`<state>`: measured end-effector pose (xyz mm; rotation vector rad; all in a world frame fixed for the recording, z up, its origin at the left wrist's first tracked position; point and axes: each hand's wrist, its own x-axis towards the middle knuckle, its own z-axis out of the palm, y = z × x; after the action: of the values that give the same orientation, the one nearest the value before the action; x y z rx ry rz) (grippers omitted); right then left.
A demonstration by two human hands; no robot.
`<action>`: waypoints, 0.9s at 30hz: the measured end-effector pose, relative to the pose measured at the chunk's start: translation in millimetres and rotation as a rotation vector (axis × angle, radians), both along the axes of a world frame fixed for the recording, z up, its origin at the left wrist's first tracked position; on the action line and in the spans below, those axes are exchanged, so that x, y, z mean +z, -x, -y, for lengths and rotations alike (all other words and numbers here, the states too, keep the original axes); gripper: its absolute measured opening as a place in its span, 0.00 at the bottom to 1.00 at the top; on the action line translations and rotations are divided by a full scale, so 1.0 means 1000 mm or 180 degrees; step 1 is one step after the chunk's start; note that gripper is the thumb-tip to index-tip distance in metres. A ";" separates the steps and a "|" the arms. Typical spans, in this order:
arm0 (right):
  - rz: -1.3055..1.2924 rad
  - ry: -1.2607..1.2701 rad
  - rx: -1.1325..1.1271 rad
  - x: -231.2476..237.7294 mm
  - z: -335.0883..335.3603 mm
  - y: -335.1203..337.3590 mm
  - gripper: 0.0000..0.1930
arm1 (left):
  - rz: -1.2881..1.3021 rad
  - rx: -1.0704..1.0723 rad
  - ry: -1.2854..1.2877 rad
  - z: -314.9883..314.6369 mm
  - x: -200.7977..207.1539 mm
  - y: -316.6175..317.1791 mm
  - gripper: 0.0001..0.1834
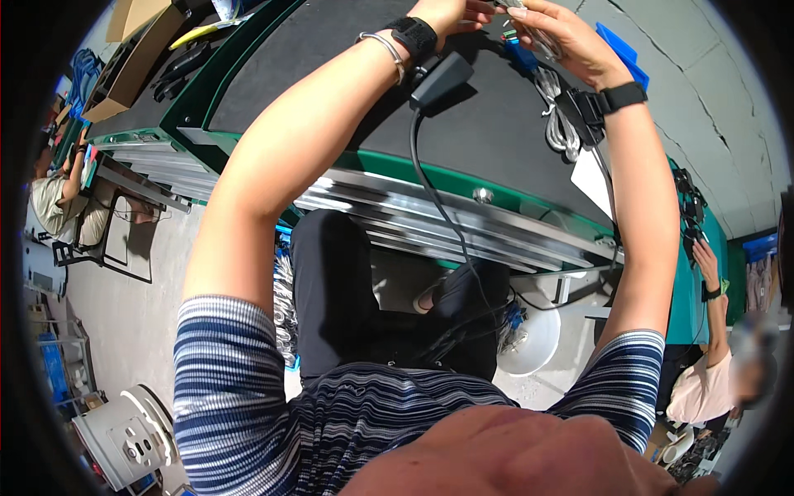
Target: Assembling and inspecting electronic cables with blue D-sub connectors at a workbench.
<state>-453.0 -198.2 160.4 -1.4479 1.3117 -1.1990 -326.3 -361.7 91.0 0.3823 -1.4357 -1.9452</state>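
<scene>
My right hand (566, 37) is closed around a bundled grey cable (542, 41), with its thumb and fingers near the bundle's upper end. My left hand (447, 16) meets it at the top edge of the view, its fingertips closed at the same cable's end; part of this hand is cut off. A blue connector (521, 56) hangs just below the right fingers. Under the right wrist lies a coil of clear-grey cable (558, 120). Beside my left wrist, a black box-shaped device (442, 80) sits on the dark mat, its black cord running down over the table's edge.
The dark-topped workbench (488, 140) has a green rim and metal rails. An open cardboard box (136, 58) and a yellow-handled tool (194, 35) lie at the far left. A white bin (529, 343) with cables stands below. Other people work at both sides.
</scene>
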 end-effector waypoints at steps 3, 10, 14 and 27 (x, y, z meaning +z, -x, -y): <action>0.0343 -0.0099 0.0038 -0.004 -0.003 -0.001 0.12 | 0.0032 -0.0067 0.0150 -0.003 0.001 -0.003 0.37; 0.0433 -0.0268 -0.0048 -0.013 -0.005 0.016 0.13 | 0.0340 -0.0135 0.0866 -0.003 -0.009 0.004 0.34; 0.0092 -0.0589 0.0082 -0.018 -0.009 0.021 0.14 | 0.0755 -0.0646 0.0869 0.008 -0.022 -0.005 0.30; -0.1980 0.0569 -0.0186 -0.012 -0.026 0.018 0.22 | 0.0100 -0.0890 0.0006 -0.039 0.009 -0.029 0.17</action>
<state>-470.6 -171.9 147.9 -2.0274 1.6925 -0.9488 -297.5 -323.1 100.3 0.2206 -1.5804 -2.1653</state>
